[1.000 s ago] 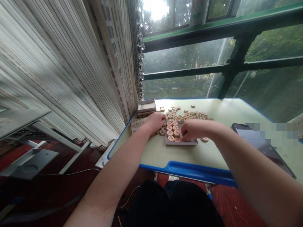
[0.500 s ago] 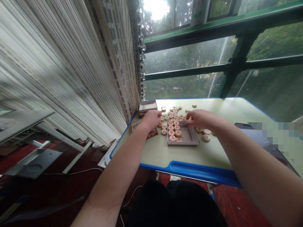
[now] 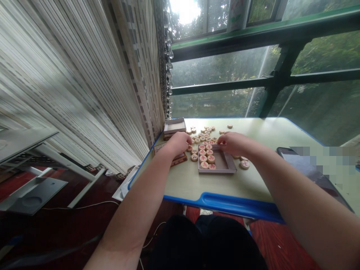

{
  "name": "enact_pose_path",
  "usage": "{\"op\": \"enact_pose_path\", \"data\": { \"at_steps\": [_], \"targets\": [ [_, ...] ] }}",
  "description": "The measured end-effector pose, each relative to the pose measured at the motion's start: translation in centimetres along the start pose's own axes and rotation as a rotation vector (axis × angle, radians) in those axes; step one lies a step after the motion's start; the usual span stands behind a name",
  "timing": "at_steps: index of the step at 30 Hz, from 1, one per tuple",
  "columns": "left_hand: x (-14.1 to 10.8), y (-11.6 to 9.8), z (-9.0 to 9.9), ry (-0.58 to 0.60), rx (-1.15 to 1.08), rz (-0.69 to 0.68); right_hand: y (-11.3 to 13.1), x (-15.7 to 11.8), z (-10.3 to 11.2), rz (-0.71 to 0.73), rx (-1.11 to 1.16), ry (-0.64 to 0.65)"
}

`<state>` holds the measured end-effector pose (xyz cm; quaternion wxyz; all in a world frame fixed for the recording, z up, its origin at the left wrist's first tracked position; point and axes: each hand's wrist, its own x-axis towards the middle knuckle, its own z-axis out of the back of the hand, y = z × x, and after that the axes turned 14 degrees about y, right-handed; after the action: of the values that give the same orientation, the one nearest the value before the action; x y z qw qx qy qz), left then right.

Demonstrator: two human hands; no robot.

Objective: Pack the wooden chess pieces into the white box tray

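A shallow cardboard box (image 3: 217, 171) sits open on the table. Inside its left half, round wooden xiangqi pieces (image 3: 203, 158) with red characters lie in two columns; its right half shows bare bottom. Many loose xiangqi pieces (image 3: 202, 138) are scattered behind the box. My right hand (image 3: 233, 143) reaches over the box's far right corner, thumb and fingers pinched together at the loose pieces; what lies between them is hidden. To the left of the pile, my left hand (image 3: 179, 143) is curled with fingertips close together beside pieces, and its grip is hidden too.
A box lid or tray (image 3: 174, 126) stands at the back left, with a flat printed box (image 3: 178, 160) under my left forearm. One red-marked piece (image 3: 244, 164) lies right of the open box. A dark tablet-like device (image 3: 292, 157) rests at the right. The table (image 3: 180, 183) has a blue rim.
My right hand has shifted slightly left, its fingertips drawing closer together over the pieces behind the box. My left hand stays nearly in place. The view has tilted slightly.
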<state>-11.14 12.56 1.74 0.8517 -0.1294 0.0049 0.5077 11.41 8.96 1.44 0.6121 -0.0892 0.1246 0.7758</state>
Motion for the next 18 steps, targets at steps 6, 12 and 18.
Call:
{"op": "enact_pose_path", "data": {
  "at_steps": [6, 12, 18],
  "targets": [
    [-0.01, 0.16, -0.16, -0.018, 0.011, -0.010, 0.49, -0.05, 0.01, -0.048, -0.021, -0.009],
    [-0.30, -0.16, -0.12, 0.000, 0.026, -0.026, 0.72, -0.28, 0.01, -0.060, -0.017, -0.024],
    [-0.67, -0.34, 0.18, 0.077, 0.000, -0.044, 0.79, -0.56, 0.19, -0.059, 0.003, 0.000]
  ]
}}
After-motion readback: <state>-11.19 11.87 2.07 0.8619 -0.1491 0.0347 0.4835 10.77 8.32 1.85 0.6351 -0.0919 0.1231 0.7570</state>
